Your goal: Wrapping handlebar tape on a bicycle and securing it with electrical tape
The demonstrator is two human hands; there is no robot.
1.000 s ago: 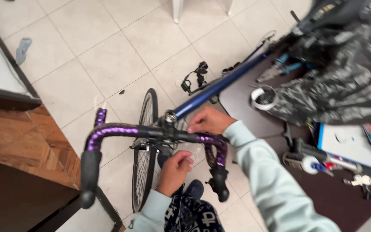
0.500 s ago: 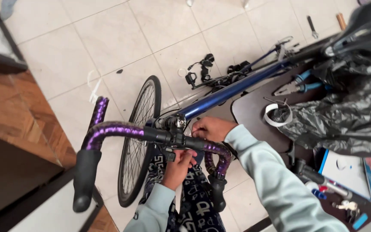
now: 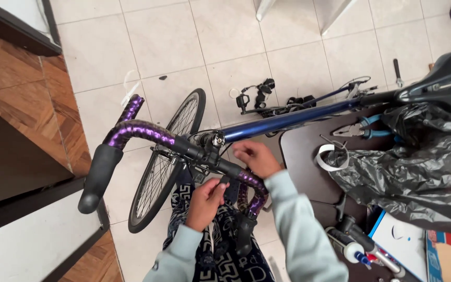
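A blue bicycle (image 3: 288,117) stands below me, its drop handlebar (image 3: 142,133) wrapped in purple tape with black brake hoods. My right hand (image 3: 257,158) rests on the bar just right of the stem (image 3: 212,140), fingers loosely curled over it. My left hand (image 3: 207,201) is under the bar, pinching a small dark part beside the clamp. The front wheel (image 3: 165,162) points away from me over the tiled floor. Both sleeves are pale blue-grey.
A dark table (image 3: 309,167) at the right carries a crumpled black plastic bag (image 3: 424,167), pliers (image 3: 358,128), a white tape roll (image 3: 332,156), tubes and boxes. The black saddle (image 3: 439,83) sits upper right. Loose bike parts (image 3: 257,96) lie on the tiles. A wooden ledge (image 3: 16,99) is at left.
The view has swung so that the bike sits more central. My right hand slid a little right along the bar; my left hand stays under it by the clamp.
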